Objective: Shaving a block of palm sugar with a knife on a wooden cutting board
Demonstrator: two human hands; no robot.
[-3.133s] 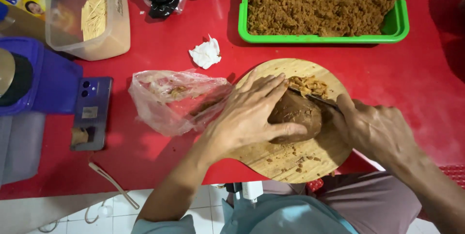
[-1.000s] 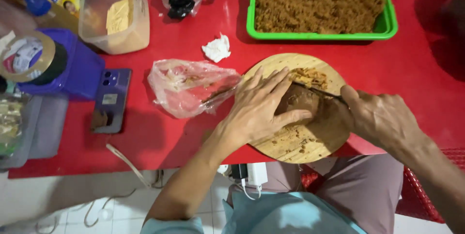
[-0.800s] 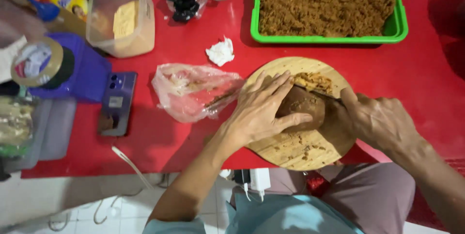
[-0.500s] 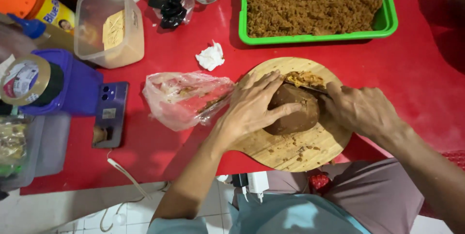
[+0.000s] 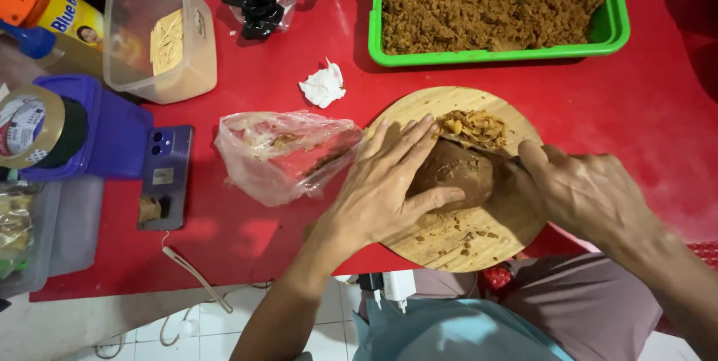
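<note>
i see my left hand [image 5: 389, 189] lying flat with its fingers [image 5: 407, 140] spread wide over the left side of a brown block [image 5: 456, 174], pressing it down onto the round wooden board [image 5: 449, 238]. the thumb rests along the block's near edge. the block sits around the middle of the board, which lies on the red tabletop [image 5: 651, 114] close to its near edge, partly overhanging it.

my right hand [image 5: 583, 193] is curled tight around something at the block's right side; a thin dark blade [image 5: 479, 148] shows between the block and a small heap of brown shavings [image 5: 471, 128] at the far part of the board. i cannot see the handle inside the fist. crumbs lie scattered on the board's near part.

just left of the board, touching my left fingers, lies a crumpled clear plastic bag [image 5: 280, 152]. beyond it sits a wad of white tissue [image 5: 323, 86]. a green tray [image 5: 617, 21] full of brown shredded stuff stands at the far side, well apart from the board. further left are a purple phone [image 5: 166, 178], a purple box [image 5: 112, 137] with a roll of tape [image 5: 34, 125] on it, and a clear plastic tub [image 5: 161, 32].
</note>
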